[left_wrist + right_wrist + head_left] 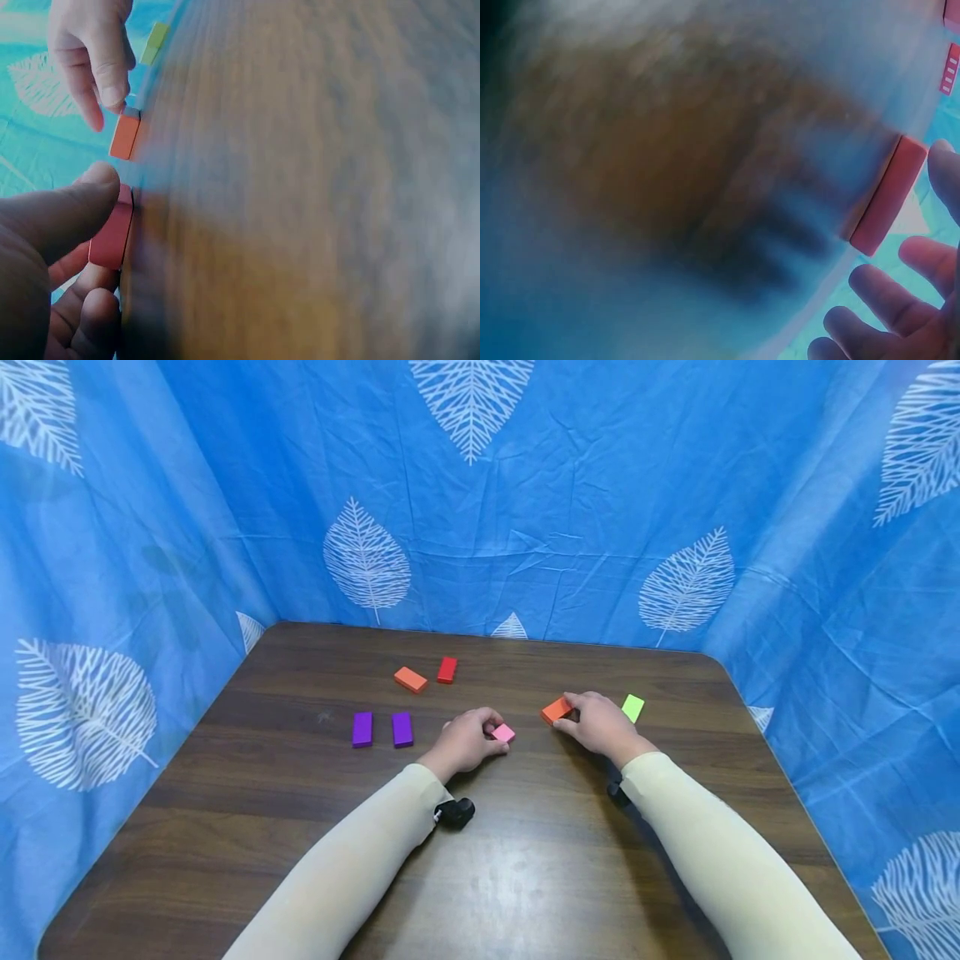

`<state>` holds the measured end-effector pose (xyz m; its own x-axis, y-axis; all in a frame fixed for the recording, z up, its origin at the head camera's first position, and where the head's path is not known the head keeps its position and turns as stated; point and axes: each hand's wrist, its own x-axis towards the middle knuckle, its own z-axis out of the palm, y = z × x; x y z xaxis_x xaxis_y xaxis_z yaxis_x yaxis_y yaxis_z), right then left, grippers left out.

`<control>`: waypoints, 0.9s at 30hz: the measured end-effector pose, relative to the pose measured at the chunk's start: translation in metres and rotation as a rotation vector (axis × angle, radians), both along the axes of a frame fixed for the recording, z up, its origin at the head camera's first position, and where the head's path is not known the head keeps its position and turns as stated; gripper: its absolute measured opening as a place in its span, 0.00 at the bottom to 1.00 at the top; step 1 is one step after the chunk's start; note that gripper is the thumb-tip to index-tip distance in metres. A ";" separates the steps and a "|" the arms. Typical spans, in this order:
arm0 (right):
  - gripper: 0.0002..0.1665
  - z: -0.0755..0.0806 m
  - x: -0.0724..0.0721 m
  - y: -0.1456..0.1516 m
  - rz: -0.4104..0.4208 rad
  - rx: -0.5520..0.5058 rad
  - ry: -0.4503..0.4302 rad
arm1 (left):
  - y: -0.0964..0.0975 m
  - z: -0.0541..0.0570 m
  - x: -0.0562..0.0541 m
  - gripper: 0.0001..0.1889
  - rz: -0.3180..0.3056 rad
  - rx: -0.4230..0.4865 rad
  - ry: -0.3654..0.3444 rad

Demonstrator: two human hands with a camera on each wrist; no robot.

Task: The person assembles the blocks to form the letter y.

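Both arms reach forward over the brown wood-grain tabletop (487, 877), in a cream left sleeve (352, 860) and a cream right sleeve (727, 852), wrists angled inward. The left hand (465, 741) is palm-down, pinching a small pink rectangular block (503, 734) between thumb and bent fingers, near the middle of the tabletop. The right hand (600, 724) comes in from the other side, thumb and forefinger at either side of a bright orange rectangular block (557, 711); its other fingers are spread in the right wrist view, and whether it grasps the block I cannot tell. A lime-green rectangular block (633, 707) lies just beyond that hand. Left of the left hand lie two purple rectangular blocks (402, 729), apart and roughly parallel; farther back are a paler orange block (411, 679) and a red block (447, 670).
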<state>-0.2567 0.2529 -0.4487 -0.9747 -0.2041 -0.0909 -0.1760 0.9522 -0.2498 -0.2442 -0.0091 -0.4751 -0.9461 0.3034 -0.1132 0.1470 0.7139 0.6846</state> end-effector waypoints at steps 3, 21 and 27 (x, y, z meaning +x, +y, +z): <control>0.42 -0.001 -0.001 -0.002 0.007 0.023 -0.005 | -0.002 0.000 0.000 0.22 -0.004 0.011 -0.012; 0.39 -0.006 -0.009 -0.011 -0.005 0.049 -0.029 | -0.002 -0.003 0.000 0.20 -0.019 -0.010 0.013; 0.39 -0.003 -0.010 -0.016 0.004 0.052 -0.016 | -0.002 -0.002 0.002 0.19 -0.012 -0.006 0.025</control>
<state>-0.2662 0.2372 -0.4515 -0.9722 -0.2026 -0.1171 -0.1762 0.9632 -0.2032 -0.2423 -0.0107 -0.4767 -0.9448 0.3144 -0.0916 0.1728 0.7163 0.6761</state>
